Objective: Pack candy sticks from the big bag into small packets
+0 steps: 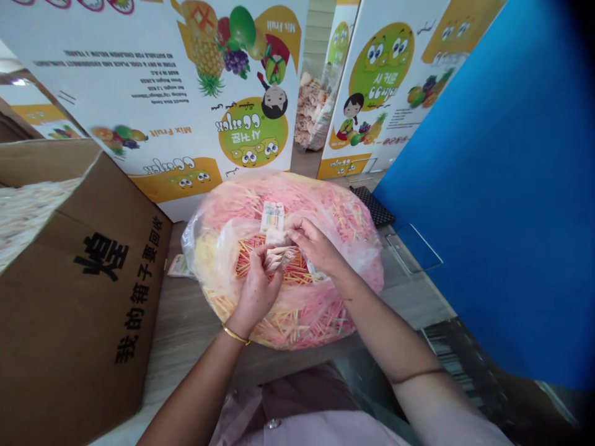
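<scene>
I work over the mouth of a big clear plastic bag (211,248), which sits on the tabletop (181,328) and is filled with thin pink and yellow sticks (246,251). My left hand (260,291) is closed, thumb against fingers, on a small folded bundle of packets (281,257) above the bag's opening. My right hand (320,249) has its thumb and fingertips drawn nearly together beside a pale packet (277,237), also above the opening; I cannot tell whether they grip it. A printed packet (273,215) shows just beyond, toward the bag's far side. Left of the bag stands a brown cardboard box (106,272) with black characters, and another packet (180,266) lies between the two. Behind the bag is a white printed carton (171,105); to its right rises a blue panel (502,186), with a black textured object (375,207) near the bag's far right edge.
</scene>
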Tool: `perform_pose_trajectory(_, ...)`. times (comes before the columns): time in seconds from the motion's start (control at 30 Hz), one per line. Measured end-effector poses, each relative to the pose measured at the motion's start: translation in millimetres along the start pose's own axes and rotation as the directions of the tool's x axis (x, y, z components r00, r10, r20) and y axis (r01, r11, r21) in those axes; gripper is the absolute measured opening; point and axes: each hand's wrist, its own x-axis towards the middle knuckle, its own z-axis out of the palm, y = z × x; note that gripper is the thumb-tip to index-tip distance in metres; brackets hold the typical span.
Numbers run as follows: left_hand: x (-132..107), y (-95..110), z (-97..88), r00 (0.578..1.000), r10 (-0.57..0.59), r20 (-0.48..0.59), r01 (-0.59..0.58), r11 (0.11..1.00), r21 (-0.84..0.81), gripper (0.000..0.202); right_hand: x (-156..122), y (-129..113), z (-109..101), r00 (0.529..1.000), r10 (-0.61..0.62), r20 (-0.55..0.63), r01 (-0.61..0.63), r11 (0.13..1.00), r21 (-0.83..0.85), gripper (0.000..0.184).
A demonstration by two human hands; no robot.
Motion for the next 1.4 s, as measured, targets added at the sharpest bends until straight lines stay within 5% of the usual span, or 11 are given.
perform_pose_trajectory(0.1, 1, 3, 2.6, 0.999, -0.031, -0.017, 0.031, 0.999, -0.039, 0.085, -7, 1, 14, 0.999, 0.01, -0.052, -0.007, 0.998, 0.058, 0.038)
perform_pose_trajectory(0.37, 1, 7, 0.5, 0.991, -0.085, -0.107, 0.092, 0.994, 0.066, 0.086, -3, -1, 41, 0.995, 0.094, -0.03, -0.092, 0.994, 0.057, 0.051)
perform_pose_trajectory(0.5, 0, 8, -1.7, 0.992, -0.1, -0.074, 0.105, 0.992, 0.063, 0.086, -2, 8, 39, 0.976, 0.139, -0.17, -0.114, 0.982, 0.148, 0.054)
perform_pose_trajectory(0.73, -1, 6, 2.8, 0.998, -0.058, -0.029, 0.059, 0.998, 0.011, 0.082, -16, 9, 38, 0.997, 0.071, 0.043, -0.08, 0.96, 0.267, 0.069)
perform_pose_trajectory(0.83, -2, 0, 7.4, 1.0, -0.004, -0.013, 0.003, 0.999, -0.041, 0.076, -20, 3, 28, 0.995, 0.048, 0.086, -0.057, 0.994, 0.097, 0.069)
perform_pose_trajectory(0.97, -3, -11, 11.3, 1.0, 0.006, -0.023, -0.006, 1.0, -0.029, 0.07, -20, -8, 5, 0.966, -0.059, 0.25, 0.134, 0.947, -0.292, 0.066)
perform_pose_trajectory(1.13, -6, -13, 14.5, 0.998, 0.037, -0.053, -0.038, 0.999, -0.019, 0.078, -17, -15, 0, 0.951, -0.007, 0.31, 0.138, 0.905, -0.402, 0.074)
perform_pose_trajectory(1.3, -20, -2, 17.8, 0.969, 0.184, -0.163, -0.129, 0.945, 0.301, 0.085, -15, -2, 20, 0.956, -0.011, 0.293, 0.175, 0.823, -0.54, 0.037)
perform_pose_trajectory(1.4, -36, 16, 7.0, 0.945, 0.313, -0.096, -0.234, 0.851, 0.47, 0.08, -14, 5, 26, 0.958, 0.024, 0.284, 0.153, 0.799, -0.582, 0.032)
